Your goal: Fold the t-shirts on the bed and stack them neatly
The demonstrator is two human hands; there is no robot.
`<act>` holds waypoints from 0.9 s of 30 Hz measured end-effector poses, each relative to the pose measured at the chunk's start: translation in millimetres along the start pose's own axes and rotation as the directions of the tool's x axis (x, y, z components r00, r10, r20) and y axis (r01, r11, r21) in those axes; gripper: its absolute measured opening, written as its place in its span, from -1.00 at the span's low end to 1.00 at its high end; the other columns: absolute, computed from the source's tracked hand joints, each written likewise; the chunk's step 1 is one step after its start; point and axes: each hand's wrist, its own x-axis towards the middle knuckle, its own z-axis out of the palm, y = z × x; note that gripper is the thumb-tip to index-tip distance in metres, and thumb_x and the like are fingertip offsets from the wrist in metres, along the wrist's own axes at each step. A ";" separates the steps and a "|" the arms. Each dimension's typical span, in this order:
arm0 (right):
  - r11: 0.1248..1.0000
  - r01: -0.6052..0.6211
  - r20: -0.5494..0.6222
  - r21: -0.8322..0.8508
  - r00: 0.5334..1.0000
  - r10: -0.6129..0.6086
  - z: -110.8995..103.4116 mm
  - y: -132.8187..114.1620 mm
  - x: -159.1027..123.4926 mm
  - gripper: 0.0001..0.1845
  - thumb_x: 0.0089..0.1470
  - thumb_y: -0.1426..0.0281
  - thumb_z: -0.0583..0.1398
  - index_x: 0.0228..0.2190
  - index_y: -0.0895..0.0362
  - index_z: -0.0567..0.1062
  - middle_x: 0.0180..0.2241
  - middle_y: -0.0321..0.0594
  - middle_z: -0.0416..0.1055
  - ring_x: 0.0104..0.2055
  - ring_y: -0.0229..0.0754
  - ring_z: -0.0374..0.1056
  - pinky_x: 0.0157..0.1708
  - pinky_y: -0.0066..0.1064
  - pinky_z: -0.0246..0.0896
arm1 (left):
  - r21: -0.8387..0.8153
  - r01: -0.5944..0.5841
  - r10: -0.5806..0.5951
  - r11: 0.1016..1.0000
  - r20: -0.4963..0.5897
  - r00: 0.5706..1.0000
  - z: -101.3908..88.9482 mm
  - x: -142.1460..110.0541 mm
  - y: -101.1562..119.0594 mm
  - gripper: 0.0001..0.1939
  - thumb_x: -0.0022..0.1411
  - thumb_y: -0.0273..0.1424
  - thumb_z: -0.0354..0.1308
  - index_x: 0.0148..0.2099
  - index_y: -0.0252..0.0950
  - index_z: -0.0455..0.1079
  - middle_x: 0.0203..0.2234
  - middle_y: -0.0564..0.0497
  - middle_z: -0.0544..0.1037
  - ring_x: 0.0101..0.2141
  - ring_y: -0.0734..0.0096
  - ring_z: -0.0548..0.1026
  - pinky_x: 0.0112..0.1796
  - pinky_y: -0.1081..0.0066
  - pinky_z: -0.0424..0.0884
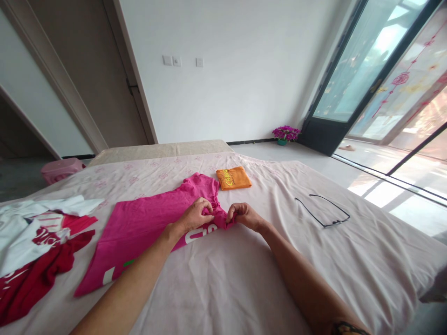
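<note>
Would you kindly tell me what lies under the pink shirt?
The pink shirt lies on the pale sheet, which shows around its edges. The fabric covers whatever is directly beneath, so anything else there cannot be seen.

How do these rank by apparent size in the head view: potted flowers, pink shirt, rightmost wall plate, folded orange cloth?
1. Pink shirt
2. Folded orange cloth
3. Potted flowers
4. Rightmost wall plate

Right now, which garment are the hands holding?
The pink shirt, pinched by the left hand and right hand; the folded orange cloth and the red-and-white pile are untouched.
</note>
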 end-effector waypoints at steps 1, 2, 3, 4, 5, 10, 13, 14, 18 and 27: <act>1.000 0.000 0.001 0.003 1.000 0.000 0.1 -0.1 0.1 -0.77 -0.28 0.59 0.16 -0.51 0.18 0.58 -0.47 -0.24 0.58 -0.43 -0.28 0.45 -0.39 -0.50 0.30 | -0.043 0.014 -0.015 0.999 -0.008 1.000 -0.1 0.8 -0.5 -0.86 0.05 -0.36 0.28 -0.30 -0.26 0.46 -0.18 -0.07 0.49 -0.13 0.30 0.49 -0.16 0.37 0.45; 1.000 0.001 0.000 0.004 1.000 -0.001 -0.1 0.0 -0.1 -0.77 -0.28 0.59 0.16 -0.51 0.18 0.58 -0.47 -0.24 0.58 -0.43 -0.27 0.45 -0.39 -0.49 0.30 | -0.077 0.035 -0.036 0.996 -0.014 0.999 0.2 1.8 -0.4 -0.86 0.05 -0.37 0.27 -0.30 -0.26 0.44 -0.17 -0.06 0.50 -0.13 0.31 0.49 -0.17 0.37 0.46; 1.000 0.001 -0.002 0.004 1.000 -0.001 -0.5 0.3 -0.4 -0.77 -0.28 0.59 0.16 -0.50 0.18 0.58 -0.47 -0.24 0.58 -0.44 -0.27 0.45 -0.38 -0.49 0.31 | -0.101 0.059 -0.061 0.993 -0.015 0.998 0.8 2.5 0.1 -0.86 0.06 -0.37 0.26 -0.29 -0.26 0.43 -0.19 -0.06 0.51 -0.15 0.32 0.50 -0.17 0.37 0.46; 1.000 0.000 0.000 0.002 1.000 0.000 -1.2 0.8 -0.9 -0.76 -0.28 0.59 0.16 -0.50 0.18 0.58 -0.47 -0.25 0.58 -0.43 -0.28 0.45 -0.38 -0.49 0.31 | -0.115 0.083 -0.085 0.990 -0.016 0.996 1.5 3.0 0.9 -0.86 0.08 -0.37 0.24 -0.27 -0.27 0.43 -0.21 -0.04 0.53 -0.19 0.34 0.51 -0.18 0.36 0.47; 1.000 -0.002 0.005 0.000 1.000 0.002 -2.1 1.4 -1.3 -0.76 -0.28 0.59 0.16 -0.50 0.18 0.58 -0.47 -0.25 0.58 -0.43 -0.28 0.46 -0.37 -0.49 0.32 | -0.122 0.106 -0.109 0.987 -0.018 0.994 2.4 3.1 1.8 -0.86 0.10 -0.37 0.22 -0.25 -0.27 0.42 -0.24 -0.03 0.54 -0.23 0.36 0.52 -0.18 0.36 0.47; 1.000 -0.003 0.011 0.004 1.000 0.003 -6.3 6.1 -1.9 -0.75 -0.26 0.60 0.15 -0.47 0.19 0.57 -0.45 -0.24 0.58 -0.43 -0.28 0.46 -0.36 -0.49 0.33 | -0.103 0.157 -0.156 0.982 0.013 0.988 6.0 -0.6 3.6 -0.64 0.09 -0.31 0.27 -0.04 -0.25 0.41 -0.21 -0.03 0.59 -0.24 0.35 0.54 -0.23 0.39 0.45; 1.000 0.002 0.000 0.012 1.000 -0.002 -7.3 7.5 -1.9 -0.75 -0.26 0.60 0.15 -0.46 0.20 0.57 -0.44 -0.22 0.59 -0.42 -0.27 0.48 -0.35 -0.48 0.34 | -0.038 0.145 -0.142 0.989 0.072 0.987 3.5 -3.2 6.1 -0.59 0.13 -0.25 0.26 0.03 -0.21 0.43 -0.22 -0.01 0.59 -0.23 0.33 0.54 -0.22 0.39 0.42; 1.000 0.004 0.000 0.022 1.000 -0.004 -7.6 7.5 -2.3 -0.75 -0.26 0.60 0.16 -0.45 0.20 0.57 -0.43 -0.21 0.59 -0.41 -0.26 0.48 -0.35 -0.48 0.34 | 0.002 0.124 -0.123 0.992 0.073 0.990 1.5 -4.2 8.3 -0.68 0.17 -0.25 0.22 -0.03 -0.20 0.47 -0.25 0.00 0.60 -0.25 0.33 0.54 -0.21 0.38 0.41; 0.996 0.011 0.003 0.084 1.000 -0.011 -10.0 6.8 -4.3 -0.78 -0.24 0.58 0.19 -0.43 0.20 0.55 -0.40 -0.18 0.60 -0.39 -0.22 0.51 -0.33 -0.42 0.39 | 0.137 -0.029 0.036 0.990 -0.054 0.998 -10.4 -13.8 25.0 -0.83 0.28 -0.28 0.11 -0.26 -0.21 0.50 -0.29 -0.02 0.59 -0.19 0.28 0.49 -0.07 0.31 0.35; 0.904 -0.006 -0.462 -0.428 0.861 -0.213 1.4 23.8 19.7 -0.57 -0.11 0.24 0.37 -0.17 0.09 0.50 -0.25 -0.19 0.49 -0.22 -0.13 0.43 -0.26 -0.32 0.34 | -0.121 -0.028 0.007 0.992 -0.174 0.985 -19.7 -41.1 70.5 -0.66 0.35 -0.18 0.01 -0.32 -0.28 0.45 -0.47 0.04 0.50 -0.39 0.43 0.42 -0.26 0.45 0.32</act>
